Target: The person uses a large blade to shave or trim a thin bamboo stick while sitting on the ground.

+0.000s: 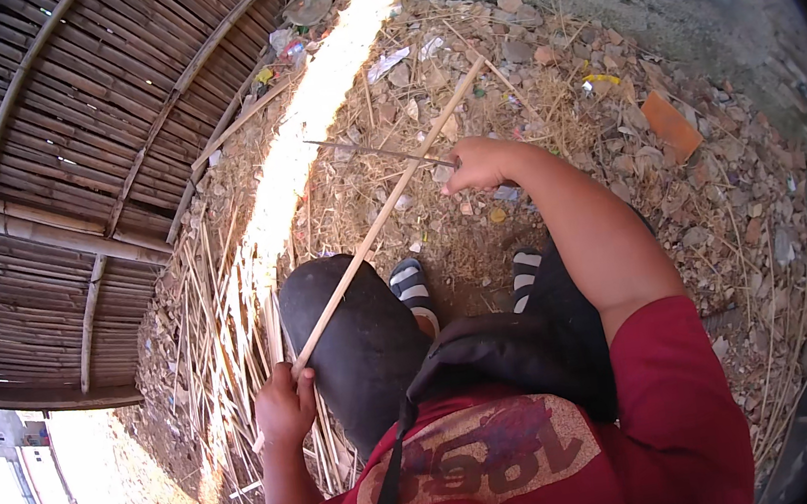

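Note:
My left hand [285, 405] is closed round the near end of a long, pale bamboo strip [381, 218]. The strip slants up and to the right, passing over my left knee. In my right hand [479, 164] is the handle of a knife with a long, thin, dark blade [366, 151]. That blade points left and crosses the strip in its far half; whether it touches the strip, I cannot tell. My right fingers wrap the handle and hide most of it.
Several cut bamboo strips [219, 345] lie in a heap by my left leg. A slatted bamboo panel [63, 183] stands at the left. Rubble, dry straw and an orange tile piece [671, 126] cover the ground up to a rough wall [676, 7]. My sandalled feet [412, 286] are below.

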{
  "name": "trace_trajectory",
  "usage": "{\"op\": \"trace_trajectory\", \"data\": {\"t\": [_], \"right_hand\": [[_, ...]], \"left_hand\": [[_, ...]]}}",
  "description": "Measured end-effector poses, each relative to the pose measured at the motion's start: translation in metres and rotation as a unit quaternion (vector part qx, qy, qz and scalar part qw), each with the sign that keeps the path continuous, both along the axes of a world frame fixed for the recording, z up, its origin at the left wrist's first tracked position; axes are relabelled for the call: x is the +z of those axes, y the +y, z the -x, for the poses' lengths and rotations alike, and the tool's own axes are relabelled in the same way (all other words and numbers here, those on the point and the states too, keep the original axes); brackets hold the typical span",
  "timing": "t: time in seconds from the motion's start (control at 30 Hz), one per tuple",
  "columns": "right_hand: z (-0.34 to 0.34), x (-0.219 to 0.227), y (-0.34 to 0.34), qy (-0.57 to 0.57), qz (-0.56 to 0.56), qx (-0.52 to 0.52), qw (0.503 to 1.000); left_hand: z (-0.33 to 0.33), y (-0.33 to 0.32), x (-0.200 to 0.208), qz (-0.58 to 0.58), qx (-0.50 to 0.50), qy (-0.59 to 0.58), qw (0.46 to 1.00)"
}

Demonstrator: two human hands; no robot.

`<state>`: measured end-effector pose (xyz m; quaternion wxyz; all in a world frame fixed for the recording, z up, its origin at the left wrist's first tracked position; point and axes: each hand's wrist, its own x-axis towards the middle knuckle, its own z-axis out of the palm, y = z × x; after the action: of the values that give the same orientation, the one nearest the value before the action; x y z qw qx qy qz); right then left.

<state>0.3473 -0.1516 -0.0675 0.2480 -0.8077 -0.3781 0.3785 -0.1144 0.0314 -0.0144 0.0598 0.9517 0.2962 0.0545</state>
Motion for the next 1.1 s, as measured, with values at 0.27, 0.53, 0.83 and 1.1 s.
{"op": "trace_trajectory", "data": {"t": [0.27, 0.53, 0.83, 1.1], "right_hand": [[0.027, 0.019, 0.012, -0.03, 0.016, 0.114, 0.993], [0.027, -0.019, 0.026, -0.145, -0.099, 0.152, 0.973], [-0.005, -0.01, 0.0, 0.126, 0.005, -0.046, 0.991], [0.013, -0.007, 0.015, 0.102, -0.005, 0.073, 0.992]], "left_hand": [[0.001, 0.013, 0.003, 0.2, 0.017, 0.003, 0.98], [0.0, 0.007, 0.009, 0.123, -0.001, 0.031, 0.992], [-0.007, 0.004, 0.022, 0.065, -0.001, 0.061, 0.996], [-0.002, 0.019, -0.001, 0.155, 0.008, 0.024, 0.988]]}}
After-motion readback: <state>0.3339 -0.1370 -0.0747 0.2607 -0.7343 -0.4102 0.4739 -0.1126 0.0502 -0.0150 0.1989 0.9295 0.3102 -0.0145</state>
